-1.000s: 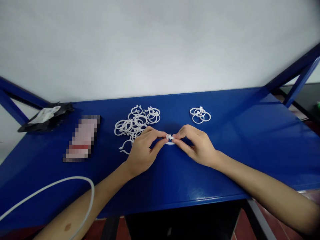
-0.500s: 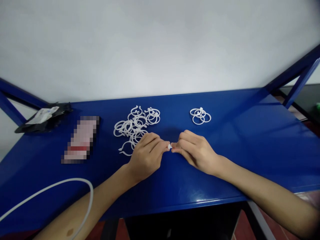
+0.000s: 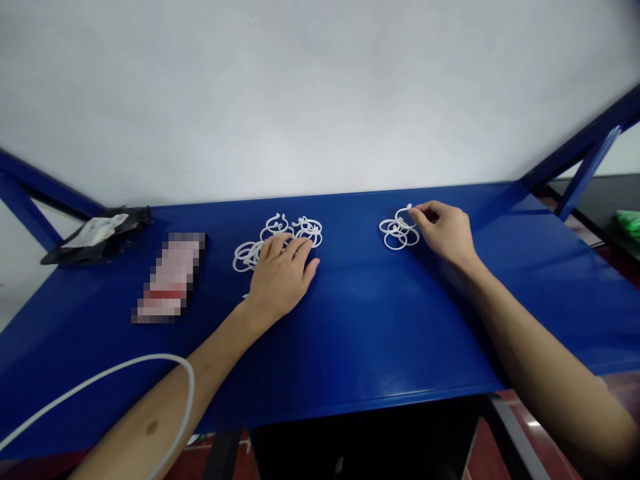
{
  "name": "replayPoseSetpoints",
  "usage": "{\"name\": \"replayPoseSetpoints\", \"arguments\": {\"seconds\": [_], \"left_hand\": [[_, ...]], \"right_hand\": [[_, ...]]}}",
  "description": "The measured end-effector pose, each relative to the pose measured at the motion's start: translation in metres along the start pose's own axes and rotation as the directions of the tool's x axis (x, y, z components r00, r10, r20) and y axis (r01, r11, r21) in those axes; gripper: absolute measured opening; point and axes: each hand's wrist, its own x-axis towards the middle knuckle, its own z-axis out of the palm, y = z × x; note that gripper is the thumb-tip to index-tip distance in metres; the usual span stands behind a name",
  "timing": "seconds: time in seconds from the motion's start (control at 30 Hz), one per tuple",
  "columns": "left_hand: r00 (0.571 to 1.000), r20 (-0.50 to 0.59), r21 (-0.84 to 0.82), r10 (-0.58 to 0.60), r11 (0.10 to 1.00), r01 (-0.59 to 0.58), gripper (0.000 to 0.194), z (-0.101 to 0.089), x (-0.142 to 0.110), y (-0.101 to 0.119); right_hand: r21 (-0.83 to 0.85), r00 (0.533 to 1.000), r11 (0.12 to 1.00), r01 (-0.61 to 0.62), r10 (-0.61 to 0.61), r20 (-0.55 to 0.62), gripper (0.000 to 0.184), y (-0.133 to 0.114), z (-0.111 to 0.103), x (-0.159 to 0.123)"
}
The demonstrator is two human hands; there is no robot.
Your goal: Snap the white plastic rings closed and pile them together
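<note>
My right hand (image 3: 443,230) pinches a white plastic curtain ring (image 3: 399,215) between thumb and forefinger, just over a small group of closed white rings (image 3: 395,244) on the right. My left hand (image 3: 283,273) is open, its fingers spread and lying over a larger pile of white curtain rings (image 3: 245,259). Several rings in that pile have gaps with small knobbed ends. The hand covers part of the pile, and whether its fingertips touch any ring I cannot tell.
The blue table (image 3: 350,333) meets a pale wall (image 3: 320,100) at the back. To the left lie a blurred-out flat rectangular object (image 3: 173,273) and a black plastic package (image 3: 100,233) with a white label. A white cable (image 3: 125,363) loops over my left forearm.
My hands have parted. The right one has carried a ring right and away from me to the small group; the left has gone back over the large pile and spread its fingers.
</note>
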Motion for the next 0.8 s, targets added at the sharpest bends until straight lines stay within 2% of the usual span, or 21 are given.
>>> {"name": "replayPoseSetpoints", "arguments": {"seconds": [0.1,0.23,0.43,0.7,0.8], "left_hand": [[1.0,0.014,0.003,0.005,1.0,-0.005,0.031,0.002,0.0,-0.003],[1.0,0.001,0.02,0.027,0.999,-0.027,0.024,0.002,0.0,-0.003],[0.998,-0.048,0.003,0.039,0.999,-0.039,0.019,0.002,0.0,-0.003],[0.988,-0.156,-0.021,0.018,1.0,-0.022,0.01,-0.007,0.001,0.007],[0.983,-0.181,-0.047,-0.01,0.999,0.001,0.006,-0.009,0.001,0.01]], "right_hand": [[-0.012,0.993,0.996,-0.094,0.095,0.076,0.025,0.013,0.0,0.009],[-0.051,0.983,0.993,-0.11,0.116,0.141,0.029,0.013,0.005,0.008],[-0.195,0.989,0.978,-0.073,0.096,0.111,0.036,0.01,0.008,0.006],[-0.251,0.992,0.966,-0.055,0.082,0.095,0.039,0.013,0.008,0.005],[-0.266,0.997,0.963,-0.044,0.058,0.044,0.038,0.012,0.006,0.004]]}}
